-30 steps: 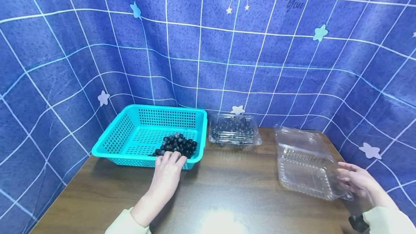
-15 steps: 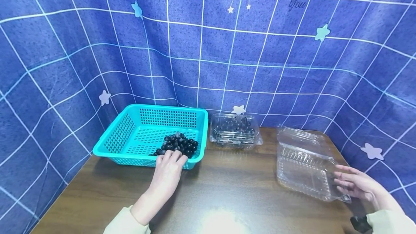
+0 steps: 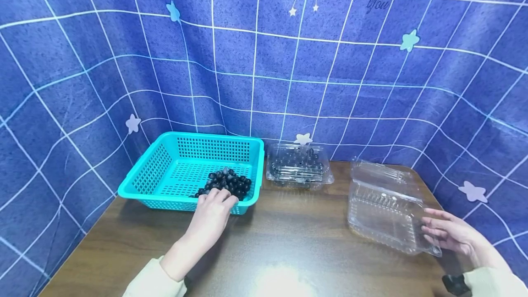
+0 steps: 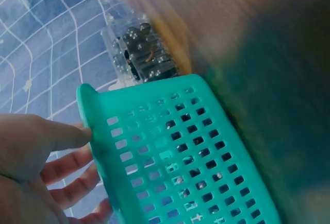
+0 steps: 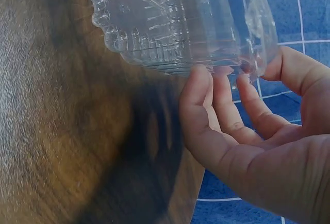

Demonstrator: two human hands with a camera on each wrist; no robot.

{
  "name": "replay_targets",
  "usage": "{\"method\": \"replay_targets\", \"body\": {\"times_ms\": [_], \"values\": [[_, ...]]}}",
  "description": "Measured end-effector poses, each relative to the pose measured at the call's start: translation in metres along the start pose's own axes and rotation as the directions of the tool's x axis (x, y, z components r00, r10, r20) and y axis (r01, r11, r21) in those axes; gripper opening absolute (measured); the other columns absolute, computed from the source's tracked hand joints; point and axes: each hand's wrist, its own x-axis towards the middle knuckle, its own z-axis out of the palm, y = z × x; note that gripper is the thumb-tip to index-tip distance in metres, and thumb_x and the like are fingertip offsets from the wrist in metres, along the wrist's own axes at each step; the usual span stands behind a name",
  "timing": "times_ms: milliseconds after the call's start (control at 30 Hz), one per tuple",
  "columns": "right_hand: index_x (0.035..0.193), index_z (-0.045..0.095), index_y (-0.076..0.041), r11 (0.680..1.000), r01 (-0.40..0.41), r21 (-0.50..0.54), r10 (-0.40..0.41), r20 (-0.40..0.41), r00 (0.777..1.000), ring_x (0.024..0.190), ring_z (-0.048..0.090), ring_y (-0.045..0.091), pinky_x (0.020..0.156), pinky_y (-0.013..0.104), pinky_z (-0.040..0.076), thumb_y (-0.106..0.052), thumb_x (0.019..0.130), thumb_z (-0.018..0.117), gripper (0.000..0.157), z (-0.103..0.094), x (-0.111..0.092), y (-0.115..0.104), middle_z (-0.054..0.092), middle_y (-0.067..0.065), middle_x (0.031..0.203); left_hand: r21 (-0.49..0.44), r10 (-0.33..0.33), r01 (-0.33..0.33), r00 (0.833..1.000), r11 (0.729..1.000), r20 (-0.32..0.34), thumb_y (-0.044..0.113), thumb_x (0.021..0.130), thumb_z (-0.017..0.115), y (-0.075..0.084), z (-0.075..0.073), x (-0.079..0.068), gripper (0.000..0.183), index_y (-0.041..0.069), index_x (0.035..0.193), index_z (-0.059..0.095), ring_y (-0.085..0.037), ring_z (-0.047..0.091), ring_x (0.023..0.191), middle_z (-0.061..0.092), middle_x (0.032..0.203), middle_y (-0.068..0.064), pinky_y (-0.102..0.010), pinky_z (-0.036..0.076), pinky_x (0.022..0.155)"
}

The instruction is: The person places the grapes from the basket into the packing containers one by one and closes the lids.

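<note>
My left hand grips the near rim of a turquoise plastic basket, its fingers bent over the edge. In the left wrist view the thumb lies against the rim, with the other fingers beside it. Dark grapes lie in the basket's right part, close to these fingers. At the right, my right hand touches the near right edge of a clear plastic clamshell box, whose lid is folded back. Its fingertips rest along the box's side in the right wrist view, the fingers loosely bent.
A second clear clamshell box, closed with dark grapes inside, stands at the back between the basket and the lidded-back box. A blue gridded curtain surrounds the brown wooden table at the back and sides.
The clamshell box at the right has slid slightly left, with my right hand's fingers following at its edge. The left hand stays at the basket rim.
</note>
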Motion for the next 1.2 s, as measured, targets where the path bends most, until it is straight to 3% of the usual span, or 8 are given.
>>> {"method": "replay_targets", "body": {"times_ms": [200, 400, 700, 967, 1200], "values": [[0.107, 0.065, -0.027, 0.999, 0.047, 0.026, -0.048, 0.04, 0.998, 0.097, 0.064, 0.016, 0.085, 0.034, 0.054, 0.004, 0.098, 0.034, 0.044, 0.002, 0.003, -0.002, 0.064, -0.006, 0.106, -0.077, 0.052, -0.051, 0.999, 0.996, 0.007, 0.012, 0.079, 0.074, -0.008, -0.004, 0.005, 0.015, 0.02, 0.091, 0.069, -0.017, 0.053, 0.082, 0.061, 0.087, 0.006, -0.031, 0.036, 0.061], [0.11, 0.063, -0.025, 0.996, 0.078, 0.044, -0.081, 0.056, 0.995, 0.097, 0.064, 0.017, 0.086, 0.035, 0.053, 0.003, 0.098, 0.035, 0.042, 0.004, 0.005, -0.004, 0.063, -0.004, 0.107, -0.1, 0.122, -0.114, 0.989, 0.988, 0.079, 0.012, 0.078, 0.075, -0.017, -0.01, 0.011, 0.016, 0.021, 0.09, 0.069, -0.014, 0.051, 0.078, 0.059, 0.085, 0.008, -0.026, 0.035, 0.061], [0.115, 0.062, -0.02, 0.985, 0.134, 0.112, -0.147, 0.126, 0.981, 0.099, 0.064, 0.019, 0.087, 0.036, 0.053, 0.007, 0.098, 0.028, 0.046, 0.011, 0.008, -0.012, 0.063, -0.001, 0.111, -0.158, 0.127, -0.101, 0.978, 0.982, 0.164, 0.014, 0.08, 0.074, -0.023, -0.014, 0.016, 0.016, 0.021, 0.094, 0.069, -0.013, 0.05, 0.081, 0.062, 0.091, 0.007, -0.03, 0.043, 0.067], [0.116, 0.061, -0.019, 0.983, 0.158, 0.095, -0.17, 0.136, 0.976, 0.098, 0.064, 0.018, 0.086, 0.037, 0.053, 0.006, 0.098, 0.027, 0.046, 0.021, 0.006, -0.023, 0.064, 0.0, 0.111, -0.215, 0.162, -0.12, 0.968, 0.969, 0.191, 0.013, 0.08, 0.073, -0.027, -0.014, 0.023, 0.013, 0.018, 0.091, 0.069, -0.014, 0.053, 0.081, 0.063, 0.089, 0.003, -0.031, 0.046, 0.067], [0.117, 0.061, -0.019, 0.983, 0.168, 0.07, -0.177, 0.144, 0.974, 0.099, 0.064, 0.018, 0.086, 0.038, 0.053, 0.005, 0.099, 0.027, 0.045, 0.029, 0.007, -0.032, 0.065, 0.0, 0.112, -0.262, 0.165, -0.1, 0.957, 0.96, 0.238, 0.01, 0.083, 0.069, -0.033, -0.014, 0.031, 0.012, 0.015, 0.095, 0.068, -0.016, 0.057, 0.09, 0.063, 0.094, 0.003, -0.033, 0.051, 0.077]]}}
